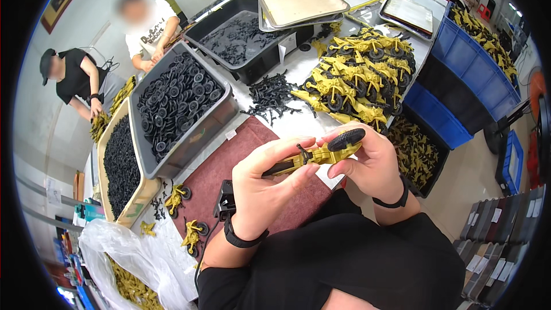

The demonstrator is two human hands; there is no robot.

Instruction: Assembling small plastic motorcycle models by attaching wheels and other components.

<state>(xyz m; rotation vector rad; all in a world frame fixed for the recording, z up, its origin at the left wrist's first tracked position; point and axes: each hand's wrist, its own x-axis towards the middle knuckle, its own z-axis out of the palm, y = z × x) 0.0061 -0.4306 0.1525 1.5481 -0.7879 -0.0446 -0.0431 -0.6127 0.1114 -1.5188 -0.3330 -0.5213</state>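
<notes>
My left hand (pixel 259 190) and my right hand (pixel 376 163) both grip one yellow toy motorcycle (pixel 323 155) above the table. The left thumb and fingers pinch its dark end; the right thumb and fingers close round the end with a black tyre (pixel 346 139). A small black part (pixel 303 152) sticks up from its side near the left fingers. Below lies a dark red cloth (pixel 209 179). Two similar toy motorcycles (pixel 192 237) stand by its left edge. Beyond my hands rises a stacked pile of yellow toy motorcycles (pixel 361 77).
Left are a grey bin of black wheels (pixel 178 100), a cream bin of small black parts (pixel 119 166) and a plastic bag (pixel 129 252) of yellow pieces. Loose black parts (pixel 270 95) lie ahead. Blue crates (pixel 459 69) stand right. Two people (pixel 152 23) work across the table.
</notes>
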